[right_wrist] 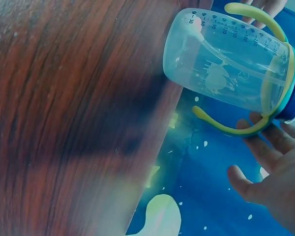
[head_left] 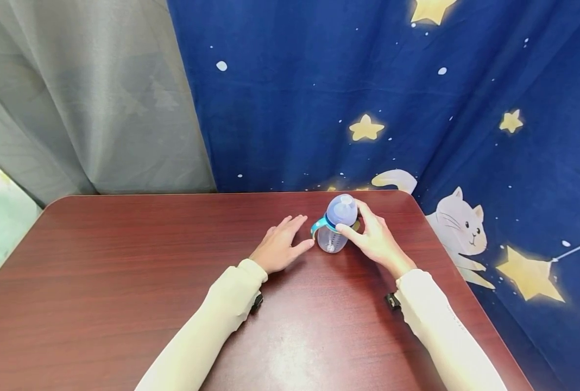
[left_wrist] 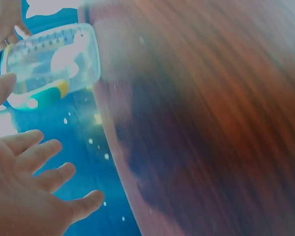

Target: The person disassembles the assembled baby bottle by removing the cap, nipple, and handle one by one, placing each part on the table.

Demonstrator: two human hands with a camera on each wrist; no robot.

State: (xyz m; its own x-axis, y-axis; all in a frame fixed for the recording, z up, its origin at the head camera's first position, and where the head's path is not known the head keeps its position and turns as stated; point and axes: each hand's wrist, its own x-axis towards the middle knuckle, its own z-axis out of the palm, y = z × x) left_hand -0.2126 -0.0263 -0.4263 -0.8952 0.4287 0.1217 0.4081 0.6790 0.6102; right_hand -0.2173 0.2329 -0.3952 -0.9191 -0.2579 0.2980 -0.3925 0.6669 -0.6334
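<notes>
A clear baby bottle [head_left: 331, 240] with a pale lilac domed cap [head_left: 342, 209] stands upright near the table's far right edge. It has a dark blue collar and teal-and-yellow side handles; printed measure marks and a straw inside show in the right wrist view. My right hand [head_left: 378, 239] grips the bottle around its collar from the right, thumb in front and fingers partly hidden behind. To the left of the bottle, my left hand [head_left: 280, 245] hovers with spread, straight fingers, its thumb close to the left handle [head_left: 317, 226]. Whether that thumb touches the handle, I cannot tell.
The reddish-brown wooden table [head_left: 124, 260] stretches widely to the left and toward me. Behind it hang a grey curtain [head_left: 99, 98] and a dark blue curtain [head_left: 290, 98] with stars and a white cat. Both forearms wear cream sleeves, with small black devices at the wrists.
</notes>
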